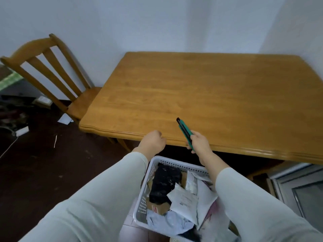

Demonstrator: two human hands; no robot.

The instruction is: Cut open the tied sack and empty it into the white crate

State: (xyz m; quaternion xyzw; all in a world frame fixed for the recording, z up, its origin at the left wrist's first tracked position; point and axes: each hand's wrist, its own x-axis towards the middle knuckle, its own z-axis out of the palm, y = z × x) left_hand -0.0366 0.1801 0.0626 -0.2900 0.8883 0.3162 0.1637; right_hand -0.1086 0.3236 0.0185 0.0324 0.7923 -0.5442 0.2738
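A white perforated crate [152,169] stands on the floor below me, filled with several parcels, among them a black plastic package [164,182], white mailers and a small cardboard box. No tied sack shows in view. My right hand [199,142] is closed around a teal and black utility knife [184,131], held over the near edge of the table with its tip pointing up and away. My left hand [153,141] is curled into a fist with nothing in it, just at the table's near edge above the crate.
A bare wooden table [201,95] fills the middle, against a white wall. A wooden chair [52,75] stands at its left end. Papers, cables and clutter lie on the dark floor [43,154] at left. A white framed panel [300,189] is at lower right.
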